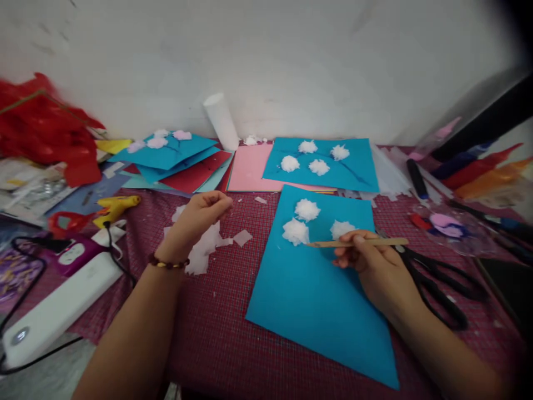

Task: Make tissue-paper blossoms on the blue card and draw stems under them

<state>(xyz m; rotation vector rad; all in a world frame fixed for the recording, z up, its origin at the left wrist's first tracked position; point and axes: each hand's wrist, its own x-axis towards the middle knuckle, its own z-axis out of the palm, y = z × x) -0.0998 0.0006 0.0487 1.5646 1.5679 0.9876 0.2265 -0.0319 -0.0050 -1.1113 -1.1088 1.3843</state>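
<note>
My right hand (pixel 370 261) pinches a thin, light wooden stick (pixel 393 241) over a blue sheet of card (pixel 316 294). The stick's narrow end is by the lower edge of a white fluffy paper flower (pixel 295 231). Above that flower sits another white flower (pixel 307 209), and a third (pixel 341 229) is partly covered by my right hand. My left hand (pixel 208 210) is off to the left of the card with its fingers curled together; whatever may be in them is hidden. Beneath it, thin white paper squares (pixel 204 250) lie scattered on the checked cloth.
A second blue card (pixel 320 165) with white flowers lies behind, on pink sheets (pixel 250 166). Black-handled scissors (pixel 441 272) rest right of the card. Leftward are a yellow glue gun (pixel 119 206), a white power bank (pixel 58 311) and cables. A white paper roll (pixel 221 119) leans against the wall.
</note>
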